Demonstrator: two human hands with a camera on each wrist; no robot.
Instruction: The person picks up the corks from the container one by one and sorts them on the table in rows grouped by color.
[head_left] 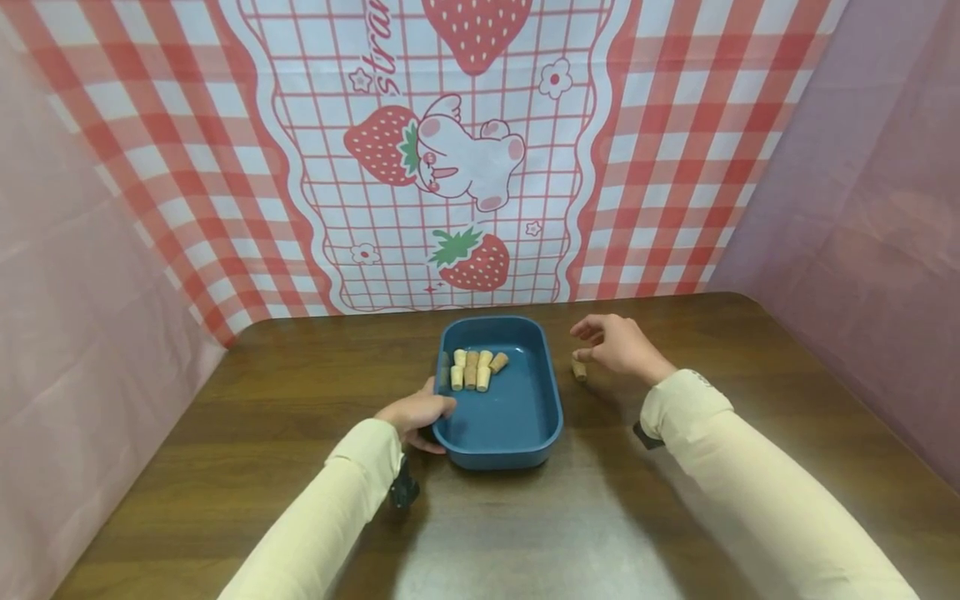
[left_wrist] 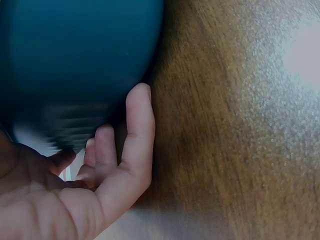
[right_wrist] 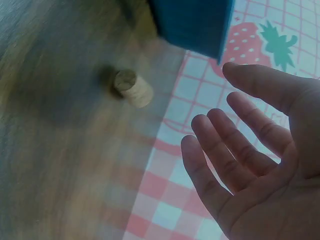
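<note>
A deep blue rectangular tray [head_left: 517,417] stands on the wooden table. Several tapered cork stoppers [head_left: 470,377], some pale and some browner, lie in two rows in its upper left part, with one tilted at the row's end. My left hand [head_left: 416,414] grips the tray's left side, thumb over the rim and fingers [left_wrist: 140,125] against the outside wall near the tabletop. Right of the tray, a single cork stopper [right_wrist: 134,89] is on the table. Close above it is my right hand [head_left: 617,343], fingers spread and slightly bent, with nothing in its grasp.
Behind the table [head_left: 315,367] hangs a red-and-white checked cloth [head_left: 660,167] with strawberry pictures, meeting its back edge. Pink curtains [head_left: 97,275] hang at both sides. Dark wrist devices [head_left: 403,485] show under the pale sleeves.
</note>
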